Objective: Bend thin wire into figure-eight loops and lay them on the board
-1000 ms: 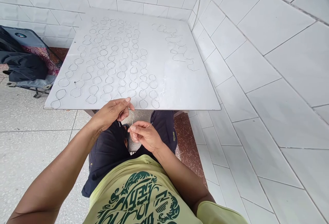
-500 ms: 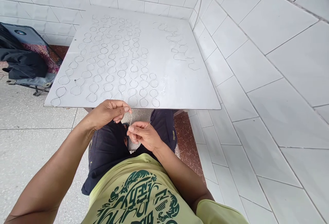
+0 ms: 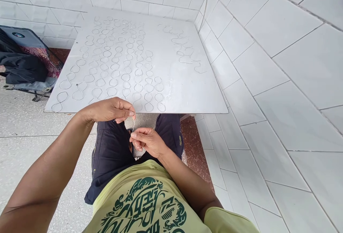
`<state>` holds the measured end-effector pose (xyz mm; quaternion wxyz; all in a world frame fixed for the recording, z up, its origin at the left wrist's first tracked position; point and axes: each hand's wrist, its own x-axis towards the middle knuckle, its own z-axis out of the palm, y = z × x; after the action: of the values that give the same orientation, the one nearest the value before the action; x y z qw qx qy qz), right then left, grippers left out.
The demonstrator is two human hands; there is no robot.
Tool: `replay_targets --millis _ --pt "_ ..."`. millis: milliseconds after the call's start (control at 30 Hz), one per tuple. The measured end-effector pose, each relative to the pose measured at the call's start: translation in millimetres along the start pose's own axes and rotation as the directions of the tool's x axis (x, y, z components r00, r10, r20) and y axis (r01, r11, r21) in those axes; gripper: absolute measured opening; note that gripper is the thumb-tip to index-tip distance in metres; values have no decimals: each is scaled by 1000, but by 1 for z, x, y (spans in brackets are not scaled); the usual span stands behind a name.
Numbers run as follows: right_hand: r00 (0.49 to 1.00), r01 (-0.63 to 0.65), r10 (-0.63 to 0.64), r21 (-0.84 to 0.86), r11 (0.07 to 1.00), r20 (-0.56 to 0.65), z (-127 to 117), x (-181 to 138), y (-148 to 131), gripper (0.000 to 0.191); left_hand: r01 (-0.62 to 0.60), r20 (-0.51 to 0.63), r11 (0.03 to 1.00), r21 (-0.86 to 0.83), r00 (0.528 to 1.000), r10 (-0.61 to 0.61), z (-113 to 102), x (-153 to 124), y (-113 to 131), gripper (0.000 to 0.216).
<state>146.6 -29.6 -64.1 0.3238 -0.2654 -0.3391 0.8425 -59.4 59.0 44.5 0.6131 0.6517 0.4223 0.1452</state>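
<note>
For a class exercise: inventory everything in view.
Rectangular tabletop: one, white, ahead
Wire figure-eights: dozens, grey, tabletop left-centre
Curved wires: several, grey, tabletop right
Bent wire: one, pale, between hands
Fabric folding chair: one, grey, left
Another person's trousers: one, dark, on chair
Tiled walls: two, white, back, right
Thin cable: one, pale, corner
Speckled floor: one, pale, left
Speckled strips: two, maroon, wall bases
Printed shirt: one, lime, bottom
Own trousers: one, navy, centre
Left hand, right hand: two, bare, on wire
</note>
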Motion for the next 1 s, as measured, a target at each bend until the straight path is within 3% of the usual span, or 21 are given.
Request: replay_targets --millis 133,267,467,767,1000 --pt "994 88 -87 2 996 -61 -2 0 -1 31 -78 -173 997 7 982 78 12 -2 -12 35" --pt "985 142 -143 -14 990 -97 -3 0 -3 30 -107 -369 977 -185 929 32 32 -7 -23 46" --pt "988 128 -125 20 992 -90 -1 2 -3 31 -123 -338 863 -491 939 -58 58 -6 -32 33" --pt "993 111 -107 100 989 -43 -1 -1 -4 29 -239 -337 846 -476 938 75 73 0 -39 34" --pt "994 97 -91 105 990 -63 0 2 0 30 -256 -409 845 -470 911 49 80 5 -40 46"
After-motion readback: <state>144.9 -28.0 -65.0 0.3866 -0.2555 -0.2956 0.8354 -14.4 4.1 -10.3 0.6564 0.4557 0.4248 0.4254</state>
